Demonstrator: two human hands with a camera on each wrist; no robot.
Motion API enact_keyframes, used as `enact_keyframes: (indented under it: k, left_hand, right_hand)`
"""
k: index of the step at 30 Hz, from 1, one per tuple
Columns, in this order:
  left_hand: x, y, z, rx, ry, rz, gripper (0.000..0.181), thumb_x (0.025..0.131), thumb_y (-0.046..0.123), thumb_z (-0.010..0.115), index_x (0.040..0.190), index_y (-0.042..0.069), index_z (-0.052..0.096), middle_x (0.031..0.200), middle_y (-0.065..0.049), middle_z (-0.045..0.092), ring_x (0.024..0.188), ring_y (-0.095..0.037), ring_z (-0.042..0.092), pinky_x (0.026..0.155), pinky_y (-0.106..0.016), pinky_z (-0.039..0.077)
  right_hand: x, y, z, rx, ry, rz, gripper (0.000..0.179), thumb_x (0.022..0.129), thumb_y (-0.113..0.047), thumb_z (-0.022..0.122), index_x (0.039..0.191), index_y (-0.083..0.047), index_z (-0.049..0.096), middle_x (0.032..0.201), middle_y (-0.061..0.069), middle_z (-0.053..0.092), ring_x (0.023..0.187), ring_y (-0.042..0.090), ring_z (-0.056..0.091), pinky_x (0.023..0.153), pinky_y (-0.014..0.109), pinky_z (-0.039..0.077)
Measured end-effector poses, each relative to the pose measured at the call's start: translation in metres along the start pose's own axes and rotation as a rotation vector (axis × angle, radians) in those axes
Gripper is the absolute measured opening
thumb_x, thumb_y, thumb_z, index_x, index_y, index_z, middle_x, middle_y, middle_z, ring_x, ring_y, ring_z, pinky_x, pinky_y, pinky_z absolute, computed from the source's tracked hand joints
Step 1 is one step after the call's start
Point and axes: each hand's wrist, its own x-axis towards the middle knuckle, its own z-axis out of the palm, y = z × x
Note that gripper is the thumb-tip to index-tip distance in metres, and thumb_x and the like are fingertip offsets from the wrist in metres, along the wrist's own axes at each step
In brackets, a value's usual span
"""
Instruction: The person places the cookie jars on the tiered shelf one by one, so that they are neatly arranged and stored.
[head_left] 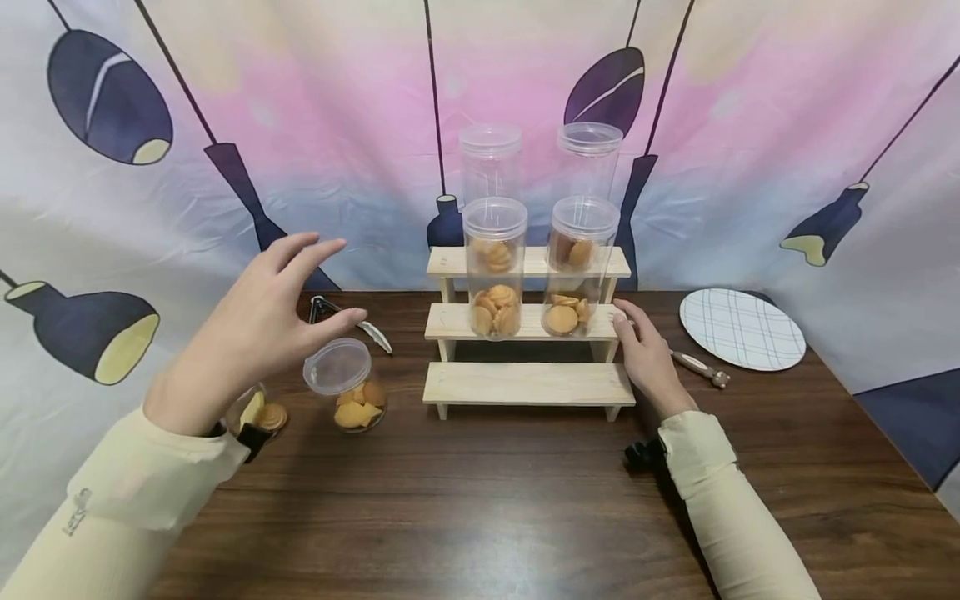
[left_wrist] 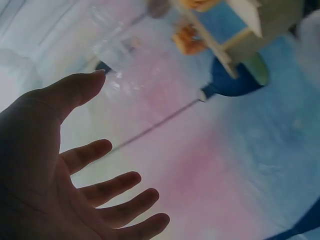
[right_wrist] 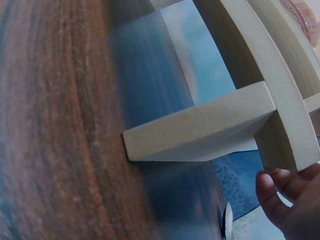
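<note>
My left hand (head_left: 262, 312) is raised with thumb and fingers spread, holding nothing. Just below it on the table stands a lidded clear jar of cookies (head_left: 358, 404). A second cookie jar (head_left: 264, 414) is partly hidden behind my left wrist. In the left wrist view the palm and outstretched fingers (left_wrist: 120, 187) face the backdrop. My right hand (head_left: 651, 362) grips the right end of the middle step of a three-step wooden rack (head_left: 528, 383); its fingertips meet the board's end (right_wrist: 295, 162). Clear jars with cookies (head_left: 497, 275) stand in pairs on the middle and top steps.
A black-and-white handled tool (head_left: 371, 333) lies left of the rack. To the right are a checked round plate (head_left: 742, 329) and a utensil with a bear-tipped handle (head_left: 701, 367). A printed cloth (head_left: 360, 125) hangs behind the brown wooden table (head_left: 465, 500).
</note>
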Motion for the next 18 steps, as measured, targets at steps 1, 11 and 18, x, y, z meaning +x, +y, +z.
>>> enact_keyframes:
  k: [1,11,18]
  left_hand:
    - [-0.004,-0.005,0.003,-0.003,0.003,-0.004,0.076,0.081,0.031,0.083,0.146,0.012,0.049,0.147,-0.024,0.042,0.129,-0.051,0.042,0.103,-0.066,0.035]
    - [-0.03,-0.038,0.041,-0.011,-0.008,0.006,0.074,0.078,0.027,0.085,0.142,0.008,0.054,0.138,-0.03,0.047,0.12,-0.053,0.048,0.097,-0.067,0.039]
    - [-0.048,-0.056,0.06,-0.033,-0.058,-0.089,0.079,0.079,0.035,0.085,0.145,0.007,0.05,0.139,-0.029,0.046,0.121,-0.051,0.048,0.094,-0.066,0.041]
  right_hand:
    - [0.0,0.0,0.0,0.001,0.001,0.002,0.063,0.101,-0.064,0.032,0.155,-0.032,0.035,0.131,0.02,0.056,0.114,0.038,0.053,0.096,0.057,0.04]
    - [-0.001,0.002,0.002,0.008,0.003,-0.007,0.063,0.101,-0.064,0.031,0.156,-0.033,0.033,0.139,0.019,0.053,0.119,0.039,0.052,0.099,0.059,0.039]
    - [0.001,0.001,0.002,-0.002,0.005,-0.008,0.061,0.102,-0.063,0.032,0.156,-0.034,0.034,0.145,0.019,0.049,0.126,0.04,0.05,0.102,0.061,0.038]
